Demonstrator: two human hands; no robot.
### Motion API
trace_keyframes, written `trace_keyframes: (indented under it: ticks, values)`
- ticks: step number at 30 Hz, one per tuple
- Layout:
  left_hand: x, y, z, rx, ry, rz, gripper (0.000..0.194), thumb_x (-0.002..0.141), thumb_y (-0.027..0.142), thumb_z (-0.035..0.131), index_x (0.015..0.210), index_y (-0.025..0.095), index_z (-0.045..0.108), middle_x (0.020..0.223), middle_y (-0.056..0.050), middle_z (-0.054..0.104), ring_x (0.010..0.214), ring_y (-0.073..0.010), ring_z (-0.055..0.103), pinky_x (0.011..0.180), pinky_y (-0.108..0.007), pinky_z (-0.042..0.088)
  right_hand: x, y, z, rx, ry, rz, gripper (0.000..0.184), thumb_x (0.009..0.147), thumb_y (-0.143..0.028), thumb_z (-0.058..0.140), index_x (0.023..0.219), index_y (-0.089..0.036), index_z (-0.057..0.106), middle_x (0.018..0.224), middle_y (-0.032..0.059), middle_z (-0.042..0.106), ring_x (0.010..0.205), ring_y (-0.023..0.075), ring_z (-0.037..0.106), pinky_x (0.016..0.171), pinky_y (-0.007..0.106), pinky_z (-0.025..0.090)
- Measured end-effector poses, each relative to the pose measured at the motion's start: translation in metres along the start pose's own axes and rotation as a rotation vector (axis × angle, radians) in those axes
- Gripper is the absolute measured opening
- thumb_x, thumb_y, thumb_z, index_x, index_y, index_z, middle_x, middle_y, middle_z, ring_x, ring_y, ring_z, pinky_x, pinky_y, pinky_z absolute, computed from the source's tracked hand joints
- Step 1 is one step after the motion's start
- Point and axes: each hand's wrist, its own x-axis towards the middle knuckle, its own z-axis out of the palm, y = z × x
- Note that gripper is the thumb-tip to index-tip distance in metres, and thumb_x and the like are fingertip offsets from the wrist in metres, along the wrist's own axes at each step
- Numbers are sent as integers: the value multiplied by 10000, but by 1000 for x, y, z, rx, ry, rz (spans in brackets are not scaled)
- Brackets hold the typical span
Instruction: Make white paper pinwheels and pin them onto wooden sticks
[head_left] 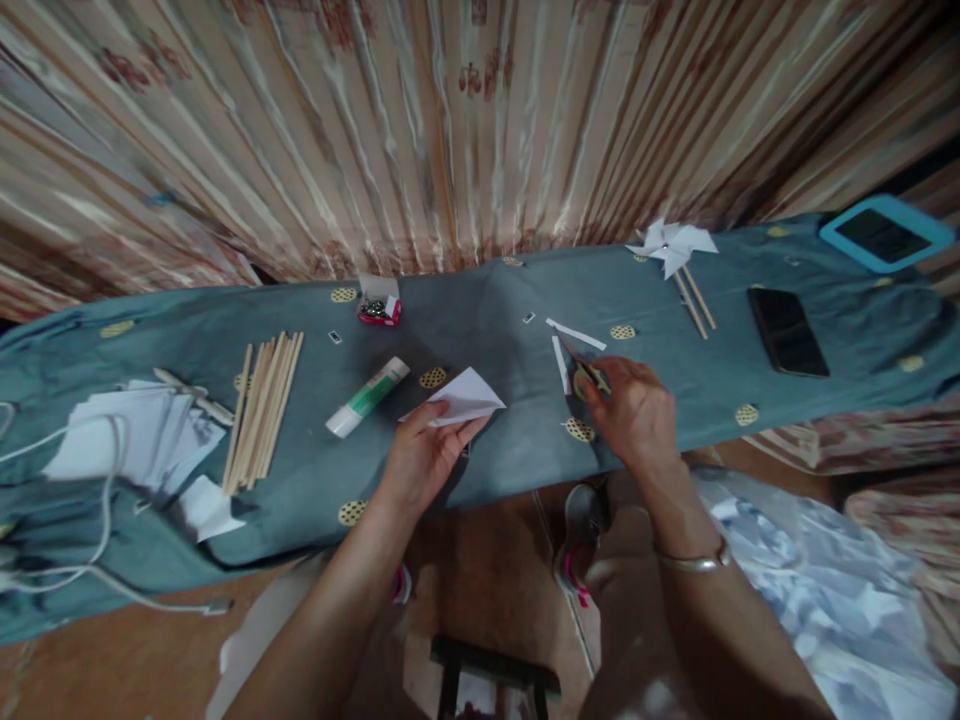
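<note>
A folded piece of white paper point(471, 396) is held between the thumb and fingers of my left hand point(424, 455), just above the cloth. My right hand point(637, 415) is closed around the handles of a small pair of scissors point(589, 380), whose blades point away toward the upper left. Two thin paper strips point(577, 333) lie by the scissors' tips. To the left of the folded paper rests a white and green glue stick point(367, 397). Behind it stands an open red box point(380, 308) with small metal pins inside.
Wooden sticks point(264, 410) and a stack of white paper point(135, 435) lie at the left, with a white cable point(105, 520) nearby. On the right are paper pinwheels point(675, 246), a black phone point(787, 332) and a blue-framed tablet point(885, 233). A plastic bag point(832, 580) sits below the table.
</note>
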Motion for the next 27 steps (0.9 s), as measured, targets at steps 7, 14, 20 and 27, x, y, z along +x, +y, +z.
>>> trace_keyframes:
  ticks: [7, 14, 20, 27]
  values:
    - [-6, -11, -10, 33, -47, 5, 108, 745, 138, 650, 834, 101, 697, 874, -87, 755, 840, -186, 716, 890, -333, 584, -37, -79, 1, 492, 110, -414, 326, 908, -187, 585, 1229, -137, 601, 1221, 137, 699, 1127, 249, 624, 985, 408, 523]
    - [-13, -7, -26, 317, -122, 106, 309, 655, 322, 775, 898, 132, 757, 830, -39, 749, 764, -151, 675, 743, -256, 547, -53, -83, 9, 407, 92, -516, 198, 930, -84, 486, 919, -166, 666, 922, 74, 746, 866, 227, 606, 809, 375, 529]
    - [-6, 0, -41, 899, -93, 424, 246, 610, 313, 798, 805, 164, 775, 769, -30, 750, 665, -153, 643, 659, -258, 511, -60, -72, 11, 278, 82, -606, 203, 942, -99, 490, 988, -146, 683, 1038, 103, 745, 941, 237, 596, 850, 390, 499]
    - [3, 5, -54, 1363, -133, 616, 158, 766, 293, 649, 815, 170, 734, 729, -34, 720, 639, -164, 627, 603, -261, 457, -68, -61, 19, 168, 13, -657, 190, 920, -85, 531, 991, -136, 700, 1071, 113, 741, 967, 241, 586, 846, 384, 479]
